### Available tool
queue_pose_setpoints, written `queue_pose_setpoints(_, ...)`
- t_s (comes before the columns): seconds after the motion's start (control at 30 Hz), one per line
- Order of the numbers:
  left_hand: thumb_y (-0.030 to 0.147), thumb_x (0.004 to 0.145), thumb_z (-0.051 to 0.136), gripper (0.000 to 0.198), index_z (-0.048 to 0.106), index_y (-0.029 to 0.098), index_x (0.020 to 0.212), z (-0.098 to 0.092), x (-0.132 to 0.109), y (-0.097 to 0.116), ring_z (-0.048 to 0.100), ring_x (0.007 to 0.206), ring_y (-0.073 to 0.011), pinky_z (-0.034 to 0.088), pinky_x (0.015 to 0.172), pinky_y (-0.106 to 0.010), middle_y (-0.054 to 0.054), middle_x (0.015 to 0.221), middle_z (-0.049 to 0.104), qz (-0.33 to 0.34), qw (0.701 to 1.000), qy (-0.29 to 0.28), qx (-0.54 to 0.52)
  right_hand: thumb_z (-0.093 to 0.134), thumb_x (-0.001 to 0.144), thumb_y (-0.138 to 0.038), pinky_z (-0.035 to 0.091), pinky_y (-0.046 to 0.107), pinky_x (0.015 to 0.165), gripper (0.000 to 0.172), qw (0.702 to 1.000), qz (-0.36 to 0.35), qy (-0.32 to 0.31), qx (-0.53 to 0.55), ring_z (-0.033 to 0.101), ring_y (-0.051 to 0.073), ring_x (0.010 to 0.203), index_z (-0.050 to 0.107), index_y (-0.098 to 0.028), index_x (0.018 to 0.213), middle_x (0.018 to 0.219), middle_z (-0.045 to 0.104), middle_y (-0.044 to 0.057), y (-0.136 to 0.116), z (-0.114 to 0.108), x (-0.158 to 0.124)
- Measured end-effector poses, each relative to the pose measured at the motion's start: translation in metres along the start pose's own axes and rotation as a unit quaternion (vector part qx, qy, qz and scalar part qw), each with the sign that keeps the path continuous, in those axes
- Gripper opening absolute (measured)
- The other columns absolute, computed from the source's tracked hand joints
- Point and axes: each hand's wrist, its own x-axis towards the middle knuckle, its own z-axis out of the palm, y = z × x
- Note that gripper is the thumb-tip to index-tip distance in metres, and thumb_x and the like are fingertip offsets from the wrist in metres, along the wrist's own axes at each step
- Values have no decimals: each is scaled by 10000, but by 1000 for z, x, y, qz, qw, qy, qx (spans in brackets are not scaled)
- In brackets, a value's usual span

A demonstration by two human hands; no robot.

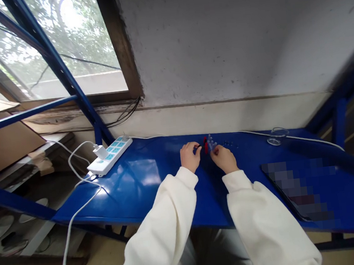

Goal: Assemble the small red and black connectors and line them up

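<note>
Both my hands meet above the blue table [167,192], near its back edge. My left hand [190,157] is closed in a pinch on a small dark piece, too small to name, that points toward a red part [206,145]. Right against the red part is a clear, spiky plastic piece [210,142]. The fingers of my right hand [224,158] are closed on the lower edge of this clear piece. Several tiny clear bits [230,144] lie on the table just right of it. My fingertips partly hide how the parts join.
A white power strip [116,153] with a plugged-in adapter [99,150] lies at the left, its cord hanging over the edge. To the right are eyeglasses [273,141] and a blurred dark flat object [292,194]. Blue metal posts [80,96] flank the table; a wall stands behind.
</note>
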Motion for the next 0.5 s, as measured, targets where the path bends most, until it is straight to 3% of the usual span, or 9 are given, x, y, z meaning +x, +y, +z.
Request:
queue_pose_setpoints(0.1, 250, 772, 512, 104, 560, 184, 836, -12, 3, -10, 512, 724, -139, 396, 726, -296, -33, 814, 591, 4, 996, 69, -57, 442, 773, -365, 322, 229, 533, 218, 998, -33, 40, 32, 596, 182, 710, 551, -189, 844, 736, 635, 49, -12, -2, -1)
queue_pose_setpoints(0.2, 248, 774, 502, 105, 553, 177, 831, -15, -1, -21, 521, 712, -129, 415, 710, -280, -36, 807, 578, -16, 989, 104, -101, 450, 778, -357, 312, 222, 532, 189, 994, -62, 67, 52, 587, 163, 689, 538, -197, 825, 706, 628, 28, -29, -3, 2)
queue_pose_setpoints(0.37, 240, 768, 499, 100, 539, 171, 829, -15, -6, -25, 532, 697, -113, 422, 646, -238, -33, 803, 570, -65, 980, 124, -141, 442, 788, -359, 289, 216, 515, 186, 992, -89, 77, 52, 578, 146, 650, 527, -197, 818, 675, 618, 17, -48, 7, 4)
queue_pose_setpoints(0.5, 253, 771, 497, 102, 533, 174, 825, -17, -5, -23, 537, 702, -112, 422, 648, -232, -30, 784, 570, -75, 976, 132, -157, 449, 789, -352, 262, 213, 493, 176, 995, -94, 45, 7, 580, 144, 633, 525, -196, 821, 699, 622, 21, -47, 21, -1)
